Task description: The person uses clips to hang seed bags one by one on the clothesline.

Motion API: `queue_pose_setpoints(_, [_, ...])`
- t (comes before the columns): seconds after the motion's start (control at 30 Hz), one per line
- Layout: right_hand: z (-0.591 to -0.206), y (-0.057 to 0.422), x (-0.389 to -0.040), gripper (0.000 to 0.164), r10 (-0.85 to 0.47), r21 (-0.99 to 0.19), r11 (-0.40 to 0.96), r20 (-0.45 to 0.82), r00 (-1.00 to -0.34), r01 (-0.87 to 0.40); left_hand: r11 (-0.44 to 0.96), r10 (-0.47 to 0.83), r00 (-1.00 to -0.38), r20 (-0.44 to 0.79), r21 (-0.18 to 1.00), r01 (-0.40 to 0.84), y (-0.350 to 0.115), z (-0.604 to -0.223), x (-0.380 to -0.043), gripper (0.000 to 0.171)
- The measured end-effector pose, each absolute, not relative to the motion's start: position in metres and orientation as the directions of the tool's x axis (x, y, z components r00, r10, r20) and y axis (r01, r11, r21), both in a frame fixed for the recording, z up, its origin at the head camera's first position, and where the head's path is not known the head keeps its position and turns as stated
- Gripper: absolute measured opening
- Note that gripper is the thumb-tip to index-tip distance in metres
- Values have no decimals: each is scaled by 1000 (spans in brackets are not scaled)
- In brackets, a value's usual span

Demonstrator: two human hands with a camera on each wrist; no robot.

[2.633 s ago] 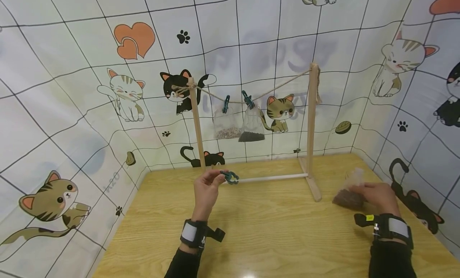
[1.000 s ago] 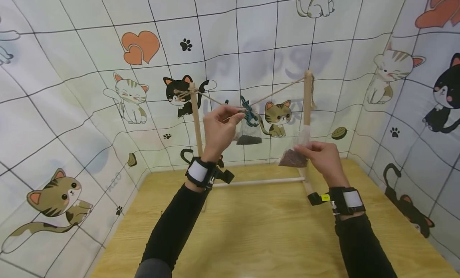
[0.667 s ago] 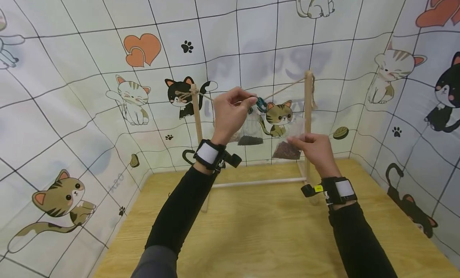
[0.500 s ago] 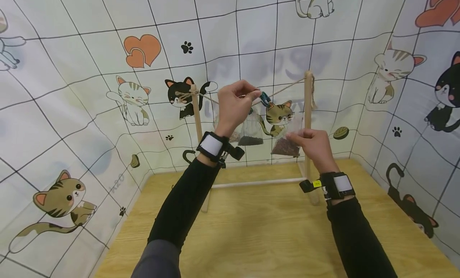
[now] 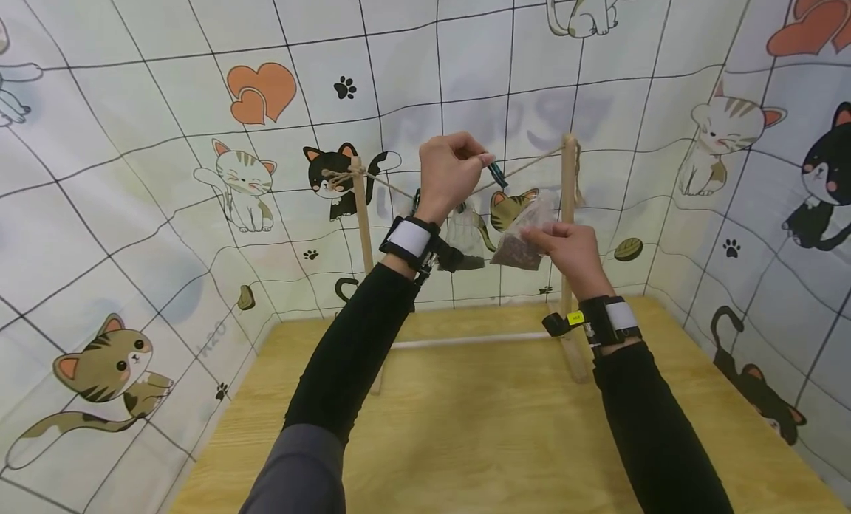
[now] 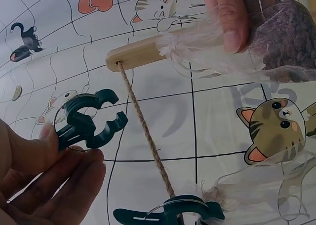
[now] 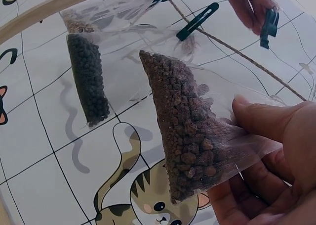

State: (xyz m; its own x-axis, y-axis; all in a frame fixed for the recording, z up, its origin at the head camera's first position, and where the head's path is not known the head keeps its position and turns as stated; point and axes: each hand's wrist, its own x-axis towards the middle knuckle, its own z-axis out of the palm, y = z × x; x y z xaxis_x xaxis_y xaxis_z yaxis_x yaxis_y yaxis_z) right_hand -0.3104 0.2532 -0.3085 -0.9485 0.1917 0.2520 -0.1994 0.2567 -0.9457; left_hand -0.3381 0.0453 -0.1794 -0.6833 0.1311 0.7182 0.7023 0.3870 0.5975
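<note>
My left hand (image 5: 452, 170) pinches the handles of a dark green spring clip (image 6: 89, 120), its mouth open and nothing in it, close above the twine (image 6: 146, 128). In my right hand (image 5: 568, 252) is a sheer mesh bag (image 7: 180, 136) of reddish-brown granules, pinched between thumb and fingers and raised in front of the right post. Another green clip (image 6: 173, 210) fastens a bag of black granules (image 7: 88, 79) to the twine. Farther left along the line hangs a bag with pale contents (image 7: 79, 23), mostly behind my left hand in the head view.
The twine runs between two wooden posts, the left post (image 5: 362, 218) and the right post (image 5: 568, 182). A white rod (image 5: 479, 340) joins them low down, above the wooden table (image 5: 465, 425). Behind stands a cat-patterned wall cloth (image 5: 425, 63).
Both hands have risen from near the table to the twine. My left hand brought the clip up and rightward past the hanging bags; my right hand carried the brown-granule bag up and left.
</note>
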Motion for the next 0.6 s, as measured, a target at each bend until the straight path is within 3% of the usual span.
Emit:
queue_pose_setpoints(0.37, [-301, 244, -323, 37, 187, -956, 185, 260, -947, -226, 480, 125, -743, 658, 615, 625, 58, -179, -355, 13])
queue_pose_setpoints(0.6, [-299, 244, -330, 37, 183, -959, 156, 262, -948, -235, 495, 124, -724, 678, 590, 638, 64, -174, -356, 14])
